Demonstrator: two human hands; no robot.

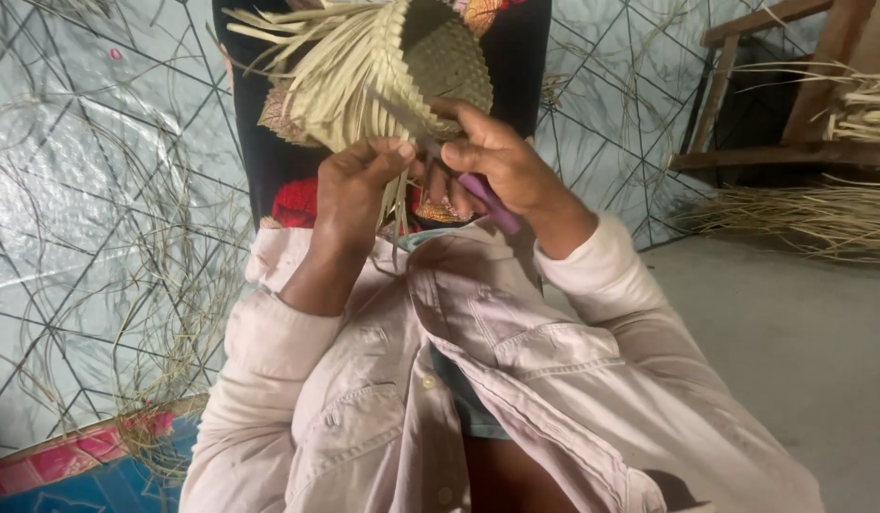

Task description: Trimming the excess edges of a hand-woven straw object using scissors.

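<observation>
A half-woven basket (402, 71) of pale palm strips rests on my lap, with loose strip ends fanning out at its upper left. My left hand (359, 180) pinches a few hanging strips just under the basket's edge. My right hand (501, 166) grips a knife with a purple handle (487, 202); its blade points up-left against the strips by the left fingers. Pale pink shirt sleeves cover both my arms.
A grey patterned mat (88, 218) strewn with thin fibre scraps lies at left. A wooden frame (772, 104) with bundles of dry strips (810, 214) stands at upper right on bare concrete floor (791, 332). A pink and blue mat edge (69, 465) shows at lower left.
</observation>
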